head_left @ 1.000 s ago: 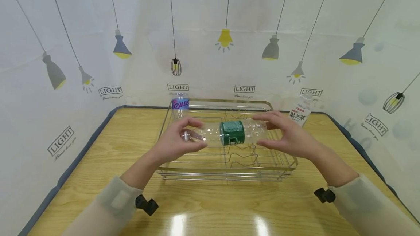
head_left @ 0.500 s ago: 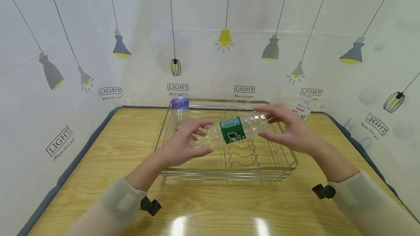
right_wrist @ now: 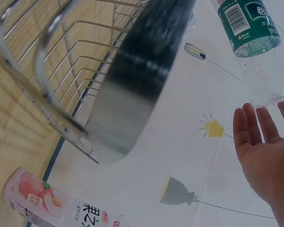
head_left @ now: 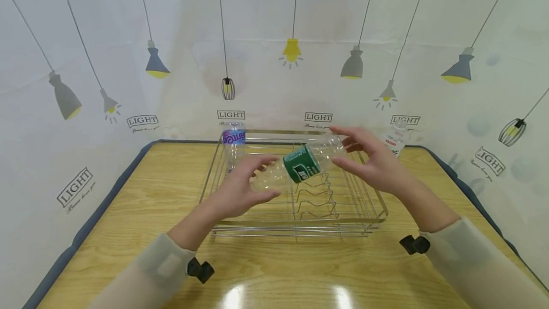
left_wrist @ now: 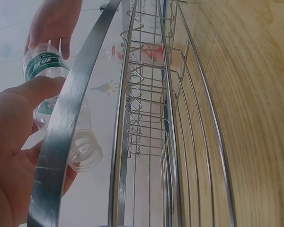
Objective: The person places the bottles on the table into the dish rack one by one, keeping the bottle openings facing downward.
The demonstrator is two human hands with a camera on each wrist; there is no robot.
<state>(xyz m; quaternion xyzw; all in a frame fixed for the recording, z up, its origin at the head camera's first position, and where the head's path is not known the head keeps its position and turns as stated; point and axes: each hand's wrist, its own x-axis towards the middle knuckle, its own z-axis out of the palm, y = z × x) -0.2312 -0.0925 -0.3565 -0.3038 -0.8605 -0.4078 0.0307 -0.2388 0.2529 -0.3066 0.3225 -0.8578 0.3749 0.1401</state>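
Note:
A clear plastic bottle (head_left: 276,175) with a green label is held tilted above a metal wire rack (head_left: 296,223), its base end raised to the right. My left hand (head_left: 240,185) grips its neck end from the left; in the left wrist view, the bare threaded neck (left_wrist: 85,151) pokes out past the fingers. My right hand (head_left: 373,161) holds the base end between thumb and fingers. In the right wrist view, the fingertips (right_wrist: 265,111) touch the bottle near its base, and the neck end is out of frame.
Inside the rack at back left stands another clear bottle (head_left: 234,139) with a purple-blue label. A fruit tea bottle (head_left: 395,138) stands behind the rack's right side, partly hidden by my right hand. The wooden table (head_left: 283,271) runs back to a lamp-patterned cloth (head_left: 266,80).
The green-labelled bottle has tilted from level, its base end rising and neck end dropping slightly. My right hand has gone up with it; my left hand has shifted a little right.

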